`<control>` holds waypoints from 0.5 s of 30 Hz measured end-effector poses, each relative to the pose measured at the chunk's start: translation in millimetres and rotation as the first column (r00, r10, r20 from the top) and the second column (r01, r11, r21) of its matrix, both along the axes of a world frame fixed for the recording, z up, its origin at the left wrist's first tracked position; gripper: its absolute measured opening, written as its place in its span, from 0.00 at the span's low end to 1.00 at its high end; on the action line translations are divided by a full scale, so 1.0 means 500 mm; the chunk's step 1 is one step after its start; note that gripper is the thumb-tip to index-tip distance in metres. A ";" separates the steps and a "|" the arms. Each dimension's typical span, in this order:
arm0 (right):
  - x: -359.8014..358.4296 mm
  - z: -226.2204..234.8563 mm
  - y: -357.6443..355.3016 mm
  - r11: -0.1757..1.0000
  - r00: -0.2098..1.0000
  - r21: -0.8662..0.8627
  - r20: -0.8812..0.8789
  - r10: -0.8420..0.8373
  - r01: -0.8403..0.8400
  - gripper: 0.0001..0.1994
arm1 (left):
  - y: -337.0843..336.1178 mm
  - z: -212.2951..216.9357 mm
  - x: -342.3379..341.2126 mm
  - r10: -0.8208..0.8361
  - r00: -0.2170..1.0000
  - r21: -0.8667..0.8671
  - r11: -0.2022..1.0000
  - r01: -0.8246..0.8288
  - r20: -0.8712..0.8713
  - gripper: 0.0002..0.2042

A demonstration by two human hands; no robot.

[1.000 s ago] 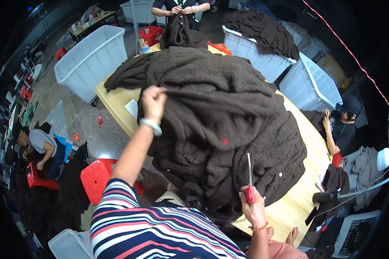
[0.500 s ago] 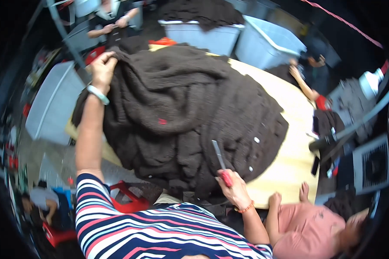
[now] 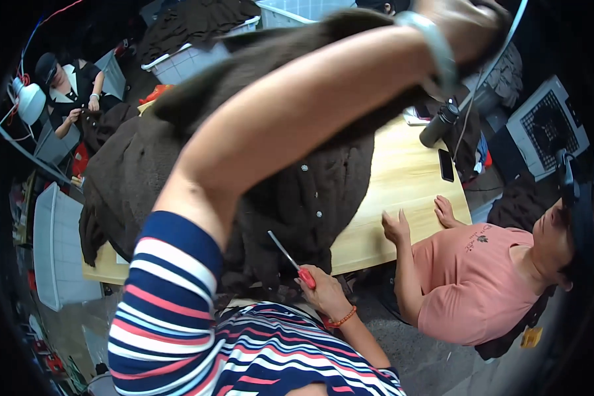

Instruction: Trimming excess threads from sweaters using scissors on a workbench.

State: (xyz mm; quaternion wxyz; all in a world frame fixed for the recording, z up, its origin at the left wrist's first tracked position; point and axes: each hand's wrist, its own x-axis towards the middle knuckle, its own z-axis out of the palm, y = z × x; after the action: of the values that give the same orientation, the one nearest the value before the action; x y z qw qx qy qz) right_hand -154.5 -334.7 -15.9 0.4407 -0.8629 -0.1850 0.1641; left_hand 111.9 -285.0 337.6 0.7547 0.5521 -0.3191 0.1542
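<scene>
A dark brown fuzzy garment is heaped over the table, and part of it is lifted and stretched across the upper middle. My left hand, raised at the upper right and blurred, grips a lifted edge of this garment. My left forearm crosses in front of the pile and hides much of it. Light buttons dot the hanging cloth by the table. Low in the middle, my right hand is closed on a red-handled tool with a slim metal blade, which points up and left over the cloth.
At the right, a person in a pink shirt rests both hands by the wooden table. A black bottle and a phone lie near its right edge. Another person handles brown cloth at the far left. Pale bins stand around.
My left hand has swung from the upper left to the upper right, pulling the garment's edge up and across. My right hand has shifted slightly left and down with the tool. The view has turned.
</scene>
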 end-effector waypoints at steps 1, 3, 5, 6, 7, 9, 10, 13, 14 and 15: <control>-0.006 -0.004 -0.018 0.998 0.999 -0.020 -0.008 -0.053 0.053 0.17 | -0.059 -0.014 0.007 -0.007 1.000 -0.025 1.000 0.008 0.016 0.07; -0.016 -0.004 -0.033 0.994 0.994 -0.016 -0.018 -0.104 0.104 0.17 | -0.135 -0.032 0.003 0.031 0.997 -0.066 0.997 -0.027 0.069 0.07; -0.028 -0.016 -0.053 0.987 0.987 -0.001 -0.010 -0.159 0.159 0.17 | -0.225 -0.066 0.020 0.052 0.992 -0.159 0.987 -0.033 0.112 0.08; -0.033 -0.025 -0.059 0.982 0.982 0.010 -0.019 -0.187 0.187 0.17 | -0.254 -0.104 0.033 0.073 0.988 -0.223 0.974 -0.041 0.134 0.08; -0.033 -0.025 -0.065 0.982 0.982 0.013 -0.026 -0.190 0.190 0.17 | -0.267 -0.150 0.034 0.079 0.991 -0.179 0.982 -0.058 0.111 0.08; -0.038 -0.012 -0.073 0.970 0.969 -0.024 -0.032 -0.244 0.243 0.18 | -0.283 -0.249 0.037 0.123 0.992 -0.066 0.991 -0.120 0.040 0.08; -0.038 -0.010 -0.074 0.970 0.969 -0.026 -0.038 -0.244 0.243 0.18 | -0.287 -0.297 0.041 0.160 0.987 0.005 0.987 -0.160 -0.004 0.09; -0.030 -0.003 -0.081 0.953 0.956 -0.177 -0.117 -0.269 0.247 0.15 | -0.235 -0.427 0.039 0.100 0.985 0.272 0.961 -0.059 -0.142 0.10; -0.022 -0.002 -0.079 0.957 0.959 -0.173 -0.122 -0.256 0.234 0.15 | -0.202 -0.470 0.051 0.154 0.983 0.381 0.919 -0.105 -0.101 0.10; -0.016 -0.001 -0.082 0.962 0.961 -0.124 -0.106 -0.257 0.244 0.14 | -0.163 -0.489 0.055 0.094 0.979 0.517 0.856 0.013 -0.181 0.11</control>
State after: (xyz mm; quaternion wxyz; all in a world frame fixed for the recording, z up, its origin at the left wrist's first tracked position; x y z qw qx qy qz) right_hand -162.5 -375.9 -16.2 0.4201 -0.8908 -0.0378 0.1691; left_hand 139.6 -366.6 93.1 0.6043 0.7530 -0.2594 0.0228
